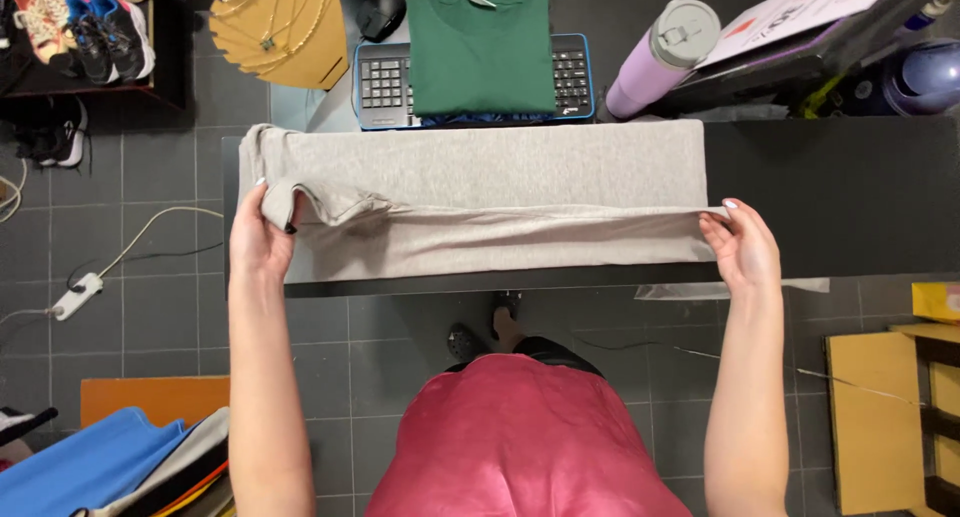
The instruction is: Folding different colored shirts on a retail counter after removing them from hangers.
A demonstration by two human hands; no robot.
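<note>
You've got the grey garment [480,192] stretched flat across the dark table [830,192] — left hand [258,239] pinching its bunched end, right hand [742,245] gripping the folded edge, fingers closed on cloth. Holding both ends keeps that fold taut and straight, just below the folded green shirt [480,49].

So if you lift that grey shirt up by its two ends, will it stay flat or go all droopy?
Probably droopy. The grey shirt already wrinkles and bunches where the left hand grips it, so it looks soft and floppy. It likely sags in the middle, since only the right hand holds the other end. It seems thin, so probably light, and it shouldn't roll or break.
</note>
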